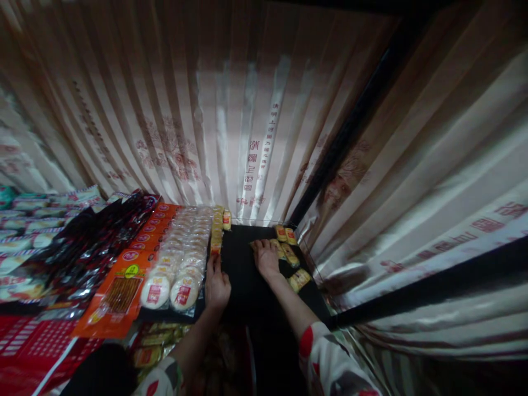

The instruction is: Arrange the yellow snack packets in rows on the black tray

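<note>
My left hand (pixel 218 285) has its fingers pinched at the near end of a row of small yellow snack packets (pixel 216 228), touching the nearest packet. My right hand (pixel 266 257) reaches over the black shelf (pixel 239 269), its fingers bent down on a small yellow wrapped packet whose edge barely shows by the fingertips. Just right of that hand lie several loose yellow packets (pixel 290 254). Two more packets (pixel 285 234) stand side by side at the back corner, and another pair (pixel 299 279) lies nearer.
Left of the yellow row are clear bags of round white crackers (pixel 183 291), orange snack bags (pixel 119 291) and dark shiny packs (pixel 103 242). A red basket (pixel 41 341) and more yellow packets (pixel 147 356) sit below. Pleated curtains (pixel 256 110) and a dark post (pixel 346 115) enclose the shelf.
</note>
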Tool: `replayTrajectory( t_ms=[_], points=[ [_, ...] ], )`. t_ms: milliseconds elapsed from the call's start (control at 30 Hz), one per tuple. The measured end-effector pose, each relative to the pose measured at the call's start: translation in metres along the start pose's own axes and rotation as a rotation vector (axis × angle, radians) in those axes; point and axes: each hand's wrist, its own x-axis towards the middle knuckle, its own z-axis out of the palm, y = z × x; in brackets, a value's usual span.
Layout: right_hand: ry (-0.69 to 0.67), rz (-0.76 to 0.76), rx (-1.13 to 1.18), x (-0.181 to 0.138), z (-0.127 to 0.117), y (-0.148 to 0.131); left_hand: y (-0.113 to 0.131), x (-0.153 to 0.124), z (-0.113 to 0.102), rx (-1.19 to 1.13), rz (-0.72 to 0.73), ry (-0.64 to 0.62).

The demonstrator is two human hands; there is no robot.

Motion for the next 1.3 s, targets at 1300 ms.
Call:
replayTrajectory(
  t_ms=[1300],
  points=[
    [-0.347,0.475,1.552,-0.021,-0.022,-0.011,0.051,0.021,-0.007,-0.584,-0.483,-0.287]
  ],
)
